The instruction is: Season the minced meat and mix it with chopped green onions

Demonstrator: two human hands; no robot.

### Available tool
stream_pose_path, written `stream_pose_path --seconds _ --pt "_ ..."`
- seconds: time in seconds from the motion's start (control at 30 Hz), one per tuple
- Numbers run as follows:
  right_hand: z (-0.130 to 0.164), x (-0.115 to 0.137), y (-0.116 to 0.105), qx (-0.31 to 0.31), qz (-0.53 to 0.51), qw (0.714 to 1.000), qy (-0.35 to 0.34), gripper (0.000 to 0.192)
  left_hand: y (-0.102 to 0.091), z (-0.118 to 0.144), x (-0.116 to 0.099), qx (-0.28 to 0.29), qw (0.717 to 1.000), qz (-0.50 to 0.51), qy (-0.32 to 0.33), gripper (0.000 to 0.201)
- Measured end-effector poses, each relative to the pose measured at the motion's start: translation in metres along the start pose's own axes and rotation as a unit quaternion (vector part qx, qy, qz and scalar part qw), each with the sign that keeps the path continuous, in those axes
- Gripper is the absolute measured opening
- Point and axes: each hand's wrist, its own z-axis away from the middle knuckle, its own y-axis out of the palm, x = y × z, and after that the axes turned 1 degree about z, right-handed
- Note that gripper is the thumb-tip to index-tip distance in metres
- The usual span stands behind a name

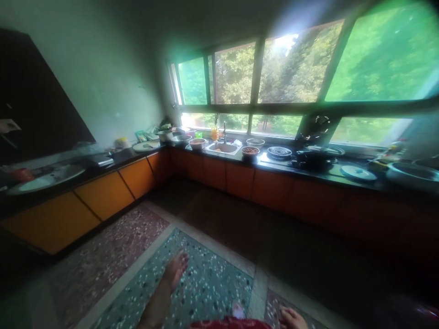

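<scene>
**Both hands empty and low over the kitchen floor, well away from the worktop**

The left hand [175, 269] was stretched out flat, fingers loosely together and gripping nothing, hanging over the teal terrazzo floor panel [212, 283]. That panel lay right under it at the bottom middle of the view. The right hand [292, 318] only poked in at the bottom edge next to a bit of red cloth [233, 323], so I couldn't tell if it was spread or curled. The two hands were well apart. Far across the room an L-shaped dark worktop [308, 176] ran over orange cabinet doors [103, 194], under a big window [274, 73] full of green trees. On it sat a sink [224, 148], with a steel bowl [197, 143] to its left and a bowl of reddish food [250, 150] to its right. A pan lid [358, 172] lay further right.
</scene>
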Motion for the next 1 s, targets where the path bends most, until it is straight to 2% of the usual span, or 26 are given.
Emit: stream_pose_path --seconds 0.1,0.2,0.27,0.37,0.47,0.53,0.6,0.67,0.77,0.9,1.0 --pt "-0.065 0.086 0.073 0.036 0.002 0.999 -0.016 0.039 0.013 -0.059 -0.027 -0.021 1.000 0.007 -0.014 0.033" --pt "-0.113 0.182 0.151 0.094 0.073 0.991 -0.059 0.040 0.002 -0.115 -0.062 -0.059 0.998 0.036 -0.003 0.040" --pt "-0.146 0.238 0.202 0.145 0.119 0.977 -0.106 0.041 -0.010 -0.157 -0.088 -0.088 0.995 0.049 -0.010 0.040" --pt "-0.206 0.292 0.273 0.168 0.148 0.963 -0.151 0.041 -0.019 -0.232 -0.131 -0.127 0.990 0.050 -0.024 0.033" --pt "-0.268 0.321 0.334 0.155 0.112 0.974 -0.122 0.039 0.000 -0.317 -0.186 -0.138 0.990 0.037 -0.006 0.033" --pt "-0.302 0.336 0.367 0.137 0.061 0.985 -0.082 0.037 0.031 -0.372 -0.231 -0.118 0.993 0.022 0.009 0.036" --pt "-0.328 0.354 0.389 0.110 0.014 0.992 -0.054 0.037 0.073 -0.422 -0.280 -0.092 0.996 0.003 0.018 0.035" --pt "-0.348 0.377 0.400 0.074 -0.020 0.996 -0.047 0.037 0.122 -0.469 -0.329 -0.058 0.998 -0.016 0.037 0.029" --pt "-0.378 0.415 0.401 0.003 -0.048 0.998 -0.046 0.039 0.198 -0.537 -0.393 -0.001 0.997 -0.038 0.072 0.020" --pt "-0.443 0.467 0.401 -0.070 -0.074 0.994 -0.036 0.043 0.293 -0.626 -0.452 0.047 0.991 -0.044 0.113 0.019" --pt "-0.505 0.526 0.424 -0.084 -0.083 0.992 -0.052 0.042 0.349 -0.686 -0.483 0.046 0.990 -0.044 0.124 0.019"
